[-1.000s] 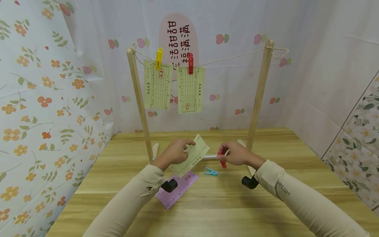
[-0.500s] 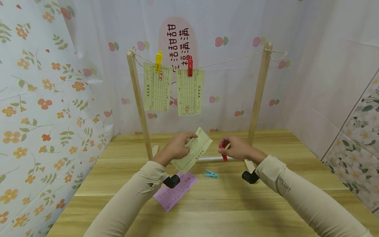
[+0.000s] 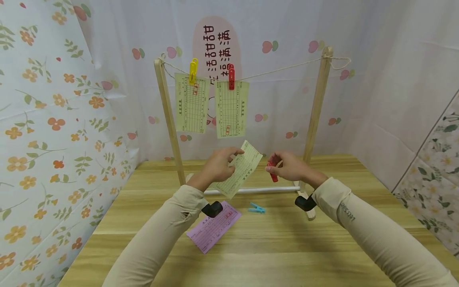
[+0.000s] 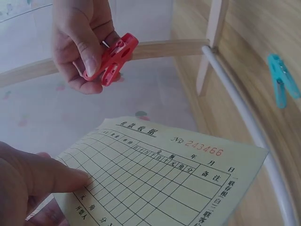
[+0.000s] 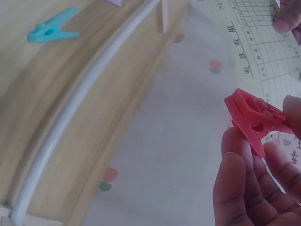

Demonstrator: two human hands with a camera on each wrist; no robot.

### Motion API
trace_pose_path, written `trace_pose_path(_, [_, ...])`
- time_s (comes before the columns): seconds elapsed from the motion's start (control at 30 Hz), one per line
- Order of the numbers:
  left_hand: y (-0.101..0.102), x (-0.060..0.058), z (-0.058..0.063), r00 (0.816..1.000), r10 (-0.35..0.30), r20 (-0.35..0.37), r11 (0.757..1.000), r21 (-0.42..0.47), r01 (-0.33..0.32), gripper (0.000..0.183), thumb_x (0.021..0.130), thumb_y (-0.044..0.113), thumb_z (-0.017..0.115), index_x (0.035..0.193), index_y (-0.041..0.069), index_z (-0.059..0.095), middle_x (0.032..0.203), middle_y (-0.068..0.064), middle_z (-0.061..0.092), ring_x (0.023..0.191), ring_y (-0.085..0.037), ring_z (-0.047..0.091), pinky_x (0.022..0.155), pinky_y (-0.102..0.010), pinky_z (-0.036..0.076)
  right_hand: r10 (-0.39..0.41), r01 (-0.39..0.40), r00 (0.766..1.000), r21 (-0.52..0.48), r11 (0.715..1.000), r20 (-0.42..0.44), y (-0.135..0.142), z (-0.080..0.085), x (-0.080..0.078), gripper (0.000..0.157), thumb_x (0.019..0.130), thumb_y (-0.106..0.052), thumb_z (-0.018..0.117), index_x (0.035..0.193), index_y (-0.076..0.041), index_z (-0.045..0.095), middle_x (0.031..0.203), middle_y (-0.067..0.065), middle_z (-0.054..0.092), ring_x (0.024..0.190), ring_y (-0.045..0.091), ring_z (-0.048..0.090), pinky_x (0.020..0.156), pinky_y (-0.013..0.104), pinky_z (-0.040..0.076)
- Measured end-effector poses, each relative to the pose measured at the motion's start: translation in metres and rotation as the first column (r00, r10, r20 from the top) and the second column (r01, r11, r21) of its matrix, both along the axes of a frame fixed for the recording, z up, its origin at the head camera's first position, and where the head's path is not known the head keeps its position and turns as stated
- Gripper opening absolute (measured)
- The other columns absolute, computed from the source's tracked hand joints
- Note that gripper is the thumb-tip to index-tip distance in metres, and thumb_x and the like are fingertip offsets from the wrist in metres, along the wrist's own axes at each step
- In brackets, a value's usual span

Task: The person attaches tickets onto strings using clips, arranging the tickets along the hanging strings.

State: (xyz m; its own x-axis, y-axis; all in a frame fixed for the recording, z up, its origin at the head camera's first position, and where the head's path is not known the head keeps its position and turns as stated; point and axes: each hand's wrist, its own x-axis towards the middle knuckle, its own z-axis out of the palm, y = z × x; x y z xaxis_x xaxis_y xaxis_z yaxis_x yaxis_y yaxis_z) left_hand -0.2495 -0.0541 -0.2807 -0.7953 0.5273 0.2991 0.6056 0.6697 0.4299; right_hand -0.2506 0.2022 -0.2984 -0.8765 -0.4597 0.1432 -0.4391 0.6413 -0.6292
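Note:
A pale yellow-green receipt slip (image 4: 155, 174) is pinched between the thumb and fingers of my left hand (image 3: 218, 167), raised above the table and tilted. My right hand (image 3: 288, 166) holds a red clothespin (image 5: 254, 122) by its handle end, a short way right of the slip and apart from it. Above both hands a string (image 3: 283, 68) carries two more receipt slips: the left slip (image 3: 191, 105) hangs from a yellow clothespin (image 3: 193, 71), the right slip (image 3: 231, 111) from a red clothespin (image 3: 231, 76).
A pink receipt slip (image 3: 215, 227) and a blue clothespin (image 3: 256, 208) lie on the wooden table (image 3: 272, 247). The string's frame has a left wooden post (image 3: 168, 119), a right post (image 3: 317, 107) and a white bar (image 3: 265, 190) low between them.
Both hands have risen off the table area toward the string, the left one with its receipt slip and the right one with the red clothespin. The hanging slips stay in place.

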Motion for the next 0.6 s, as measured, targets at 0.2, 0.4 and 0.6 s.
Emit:
trace_pose_path(0.2, [0.005,0.0,0.012,1.0,0.004,0.012,1.0,0.023,-0.004,0.051,0.081,-0.007,0.058,0.13,0.005,0.059,0.13,-0.011,0.059,0.099,-0.026,0.065,0.08,-0.034,0.053,-0.053,0.053,0.999,0.023,0.998,0.002,0.002,0.009,-0.002,0.03,0.095,-0.02,0.062,0.114,0.002,0.056,0.103,0.014,0.063,0.086,0.026,0.065,0.074,0.04,0.053])
trace_pose_path(0.4, [0.008,-0.001,0.023,1.0,0.009,-0.015,0.999,0.034,-0.009,0.051,0.081,-0.008,0.058,0.131,0.006,0.059,0.129,-0.01,0.06,0.1,-0.026,0.062,0.081,-0.034,0.053,-0.066,0.066,0.997,0.008,0.998,-0.029,0.002,0.02,-0.002,0.032,0.095,-0.021,0.064,0.115,0.002,0.056,0.102,0.014,0.064,0.091,0.029,0.063,0.077,0.043,0.053])
trace_pose_path(0.6, [0.011,-0.001,0.031,1.0,0.021,-0.007,0.999,0.041,-0.02,0.052,0.083,-0.007,0.057,0.132,0.008,0.058,0.132,-0.008,0.057,0.103,-0.025,0.061,0.083,-0.034,0.052,-0.078,0.078,0.995,-0.003,0.997,-0.056,0.003,0.029,-0.002,0.032,0.095,-0.021,0.064,0.115,0.003,0.055,0.102,0.016,0.063,0.095,0.033,0.062,0.08,0.046,0.052])
